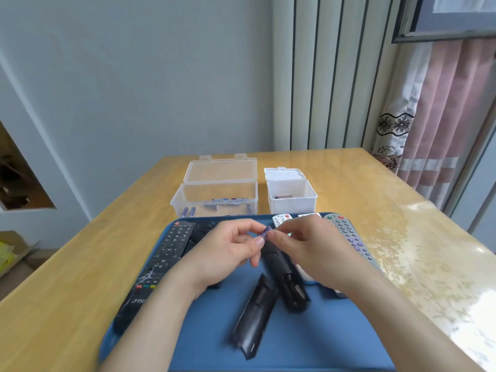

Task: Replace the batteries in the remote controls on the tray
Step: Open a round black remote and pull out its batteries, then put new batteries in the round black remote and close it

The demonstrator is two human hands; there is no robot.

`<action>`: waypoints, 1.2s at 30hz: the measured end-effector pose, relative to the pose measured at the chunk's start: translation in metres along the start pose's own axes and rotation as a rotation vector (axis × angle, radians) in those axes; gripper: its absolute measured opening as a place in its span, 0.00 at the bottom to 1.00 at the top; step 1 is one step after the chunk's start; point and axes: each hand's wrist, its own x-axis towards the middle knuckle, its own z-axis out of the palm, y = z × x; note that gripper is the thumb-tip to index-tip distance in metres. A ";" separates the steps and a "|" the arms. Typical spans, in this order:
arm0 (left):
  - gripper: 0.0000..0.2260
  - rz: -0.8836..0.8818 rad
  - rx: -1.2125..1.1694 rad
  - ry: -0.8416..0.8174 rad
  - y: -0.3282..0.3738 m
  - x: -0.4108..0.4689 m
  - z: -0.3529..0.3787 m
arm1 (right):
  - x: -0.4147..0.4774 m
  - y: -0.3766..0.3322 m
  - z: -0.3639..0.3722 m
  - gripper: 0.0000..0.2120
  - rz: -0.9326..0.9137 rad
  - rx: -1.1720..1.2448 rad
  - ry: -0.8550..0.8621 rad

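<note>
Over the blue tray (204,331) my left hand (230,251) and my right hand (303,248) meet and both pinch a small purple battery (264,232) between their fingertips. Below them a black remote (287,280) lies face down with its battery bay uncovered, and its loose black cover (253,318) lies beside it. A long black remote (158,264) lies at the tray's left, a grey remote (351,240) at its right, and small white remotes (281,219) at the far edge.
Behind the tray stand two open boxes on the wooden table (80,264): a clear box (214,197) with several purple batteries, and a smaller white box (292,197) with one battery inside. A curtain (442,116) hangs at the right.
</note>
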 end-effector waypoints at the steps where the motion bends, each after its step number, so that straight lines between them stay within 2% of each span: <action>1: 0.08 0.014 0.018 0.025 0.003 0.003 0.001 | 0.002 0.000 -0.001 0.19 0.016 0.080 0.019; 5: 0.13 -0.008 0.206 0.049 0.022 0.031 0.001 | 0.017 0.000 -0.010 0.07 0.164 0.533 0.111; 9: 0.10 0.049 0.240 0.194 0.040 0.070 0.011 | 0.043 0.008 -0.024 0.05 0.185 0.506 0.265; 12: 0.08 0.091 0.190 0.310 0.040 0.109 0.019 | 0.067 0.017 -0.034 0.09 0.201 0.576 0.289; 14: 0.08 0.096 0.250 0.352 0.038 0.140 0.022 | 0.090 0.030 -0.035 0.10 0.169 0.346 0.321; 17: 0.12 0.057 0.368 0.285 0.036 0.168 0.037 | 0.103 0.045 -0.038 0.13 0.158 -0.009 0.299; 19: 0.13 0.011 0.340 0.222 0.030 0.181 0.041 | 0.110 0.048 -0.039 0.16 0.193 -0.094 0.222; 21: 0.13 -0.006 0.209 0.213 0.025 0.185 0.035 | 0.114 0.048 -0.039 0.18 0.190 -0.150 0.194; 23: 0.13 0.031 0.103 0.252 0.025 0.180 0.021 | 0.116 0.046 -0.041 0.18 0.149 -0.141 0.215; 25: 0.14 0.072 0.096 0.312 0.022 0.171 -0.004 | 0.120 0.037 -0.043 0.16 0.087 -0.120 0.226; 27: 0.15 0.041 0.184 0.369 0.017 0.158 -0.038 | 0.129 0.022 -0.043 0.14 0.029 -0.091 0.171; 29: 0.13 -0.061 0.417 0.379 0.008 0.144 -0.076 | 0.141 0.003 -0.038 0.14 -0.019 -0.068 0.040; 32: 0.09 -0.241 0.770 0.277 -0.010 0.130 -0.119 | 0.159 -0.024 -0.023 0.14 -0.068 -0.154 -0.218; 36: 0.06 -0.423 0.986 0.150 -0.019 0.122 -0.136 | 0.179 -0.045 0.007 0.20 -0.109 -0.394 -0.509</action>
